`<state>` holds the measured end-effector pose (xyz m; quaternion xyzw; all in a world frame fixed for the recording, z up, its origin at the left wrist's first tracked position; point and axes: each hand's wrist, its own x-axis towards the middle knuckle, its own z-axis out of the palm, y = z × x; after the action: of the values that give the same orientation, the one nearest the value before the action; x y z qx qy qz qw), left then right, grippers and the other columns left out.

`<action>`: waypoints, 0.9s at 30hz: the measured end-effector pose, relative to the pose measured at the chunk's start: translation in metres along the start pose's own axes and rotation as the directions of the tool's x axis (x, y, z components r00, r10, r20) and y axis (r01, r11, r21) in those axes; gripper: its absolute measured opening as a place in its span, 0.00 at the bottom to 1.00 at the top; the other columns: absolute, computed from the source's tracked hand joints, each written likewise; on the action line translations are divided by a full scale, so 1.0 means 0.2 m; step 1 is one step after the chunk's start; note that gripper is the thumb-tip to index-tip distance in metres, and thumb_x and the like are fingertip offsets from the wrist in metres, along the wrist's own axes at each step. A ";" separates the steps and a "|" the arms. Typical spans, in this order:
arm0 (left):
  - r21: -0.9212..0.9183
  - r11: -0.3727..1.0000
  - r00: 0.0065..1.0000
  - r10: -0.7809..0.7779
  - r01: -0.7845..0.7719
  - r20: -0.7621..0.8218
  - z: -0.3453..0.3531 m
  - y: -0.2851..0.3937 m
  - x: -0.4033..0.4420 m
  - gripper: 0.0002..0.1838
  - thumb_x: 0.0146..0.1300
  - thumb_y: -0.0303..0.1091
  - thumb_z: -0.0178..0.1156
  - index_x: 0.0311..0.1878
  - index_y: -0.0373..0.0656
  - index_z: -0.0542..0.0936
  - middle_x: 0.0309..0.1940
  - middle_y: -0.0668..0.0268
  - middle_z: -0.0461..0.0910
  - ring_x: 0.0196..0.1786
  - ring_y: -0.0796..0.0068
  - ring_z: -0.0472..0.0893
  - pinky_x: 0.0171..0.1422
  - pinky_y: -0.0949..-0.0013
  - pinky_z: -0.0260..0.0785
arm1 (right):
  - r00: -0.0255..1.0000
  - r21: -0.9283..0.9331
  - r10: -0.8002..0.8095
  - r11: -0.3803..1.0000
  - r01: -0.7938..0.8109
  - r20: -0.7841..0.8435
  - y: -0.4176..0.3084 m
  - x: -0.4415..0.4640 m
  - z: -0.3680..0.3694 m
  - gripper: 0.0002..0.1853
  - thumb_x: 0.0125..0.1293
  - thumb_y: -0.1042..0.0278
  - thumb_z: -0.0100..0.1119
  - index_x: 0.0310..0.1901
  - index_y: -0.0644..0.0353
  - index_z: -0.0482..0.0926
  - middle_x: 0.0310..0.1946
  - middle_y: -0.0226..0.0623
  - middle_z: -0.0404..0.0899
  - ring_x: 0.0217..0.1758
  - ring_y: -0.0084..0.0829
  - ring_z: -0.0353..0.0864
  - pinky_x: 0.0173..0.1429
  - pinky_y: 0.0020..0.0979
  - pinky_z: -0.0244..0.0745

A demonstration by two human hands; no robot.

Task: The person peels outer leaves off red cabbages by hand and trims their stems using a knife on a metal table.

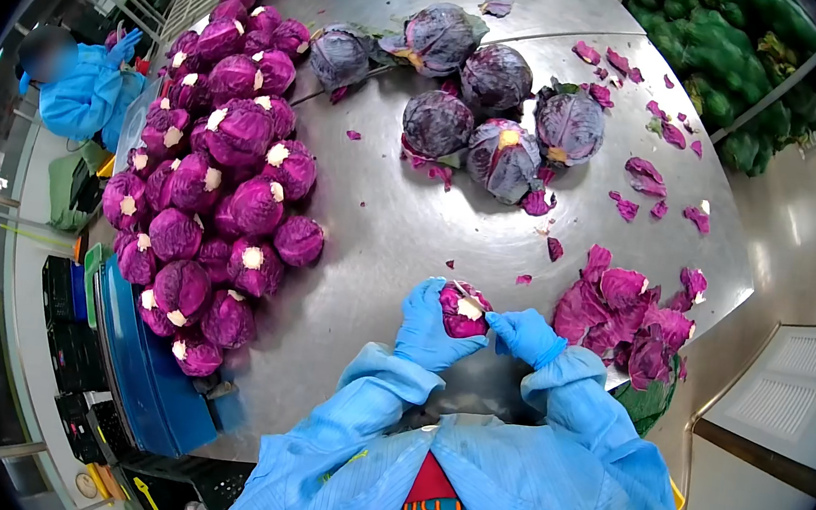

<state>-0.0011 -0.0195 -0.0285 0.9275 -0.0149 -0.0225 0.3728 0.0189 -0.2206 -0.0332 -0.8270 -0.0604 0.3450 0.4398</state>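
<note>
A trimmed red cabbage (465,314) with a white cut patch rests in my left hand (428,326), which is wrapped round its left side. My right hand (528,336) is closed at the cabbage's right side, thumb and fingers bunched near the cut patch. Whatever those fingers may hold is hidden. A thin greyish strip shows along the cabbage's upper edge; I cannot tell what it is. Both hands wear blue gloves. Loose purple leaves (611,313) lie heaped to the right of my right hand.
On the steel table (374,201), many trimmed red cabbages (241,133) are piled at left. Several untrimmed cabbages (504,160) sit ahead, with leaf scraps (646,176) beyond. A blue bin (150,357) stands at lower left. Another person (79,92) is at far left; green net sacks (727,60) are upper right.
</note>
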 end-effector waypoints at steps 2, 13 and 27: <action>0.008 1.000 1.000 0.004 -0.004 0.007 0.01 0.00 0.01 0.53 0.32 0.54 0.78 0.60 0.35 0.65 0.55 0.50 0.68 0.60 0.50 0.69 0.66 0.55 0.62 | 0.999 -0.015 -0.012 1.000 0.013 0.036 0.05 0.04 -0.01 0.34 0.71 0.35 0.40 0.28 0.59 0.84 0.19 0.35 0.82 0.21 0.31 0.81 0.33 0.31 0.77; 0.011 0.990 0.988 -0.138 0.138 0.065 -0.01 0.04 0.06 0.58 0.32 0.59 0.77 0.63 0.32 0.64 0.56 0.49 0.68 0.60 0.50 0.68 0.67 0.56 0.61 | 0.934 -0.221 -0.050 0.975 -0.031 -0.354 0.04 0.09 0.12 0.34 0.70 0.34 0.41 0.28 0.61 0.82 0.22 0.46 0.81 0.26 0.45 0.81 0.37 0.43 0.75; 0.004 0.997 0.997 -0.071 0.071 0.043 -0.04 0.05 0.05 0.55 0.30 0.57 0.76 0.61 0.34 0.66 0.53 0.48 0.71 0.57 0.49 0.70 0.65 0.54 0.61 | 0.956 0.175 -0.112 0.971 0.164 -0.271 0.02 0.18 -0.01 0.25 0.62 0.50 0.66 0.55 0.58 0.79 0.37 0.34 0.83 0.35 0.23 0.79 0.43 0.26 0.74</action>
<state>0.0083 -0.0216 -0.0167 0.9273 0.0102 -0.0557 0.3700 0.0469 -0.2100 -0.0536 -0.8113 -0.0261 0.2066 0.5463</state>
